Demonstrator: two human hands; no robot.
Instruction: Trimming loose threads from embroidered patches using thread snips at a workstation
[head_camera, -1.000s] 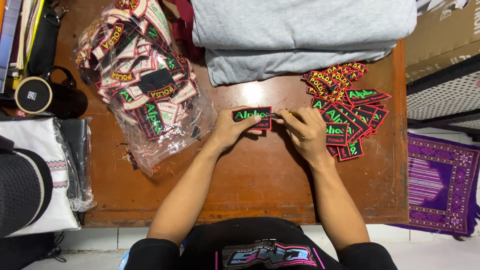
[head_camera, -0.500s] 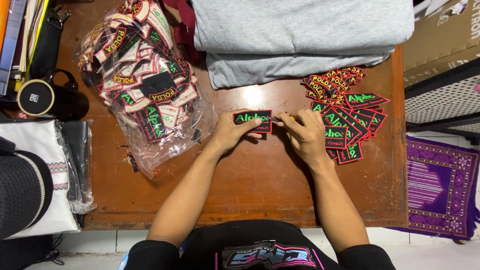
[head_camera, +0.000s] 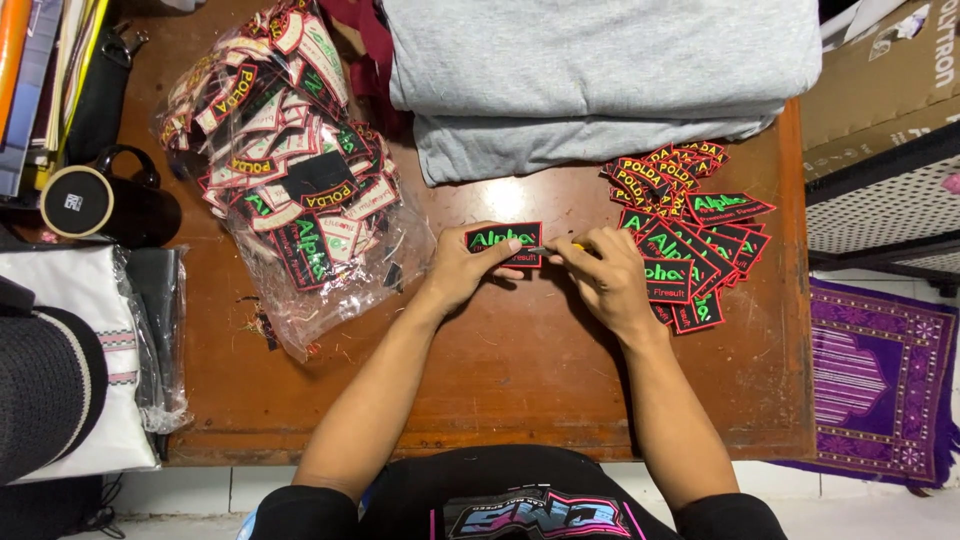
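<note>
Brown wooden counter (head_camera: 500, 380) fills my view, with a purple patterned mat (head_camera: 880, 380) on the floor at three o'clock. Near the centre sits the black rectangular embroidered patch with red border and green lettering (head_camera: 503, 240). My left hand (head_camera: 462, 268) pinches its left end from below, thumb over the lower edge, fingers closed on the cloth. My right hand (head_camera: 610, 280) meets the patch's right end, fingers drawn together around a small thin tool with a yellow end (head_camera: 560, 248); what kind of tool, I cannot tell. I judge the patch light, thin and fairly stiff, not fragile, best held by its border. A loose pile of matching patches (head_camera: 690, 240) lies just beside the right hand at two o'clock. A clear plastic bag stuffed with patches (head_camera: 290, 190) rests at ten o'clock, and folded grey garments (head_camera: 600, 80) sit at twelve.
</note>
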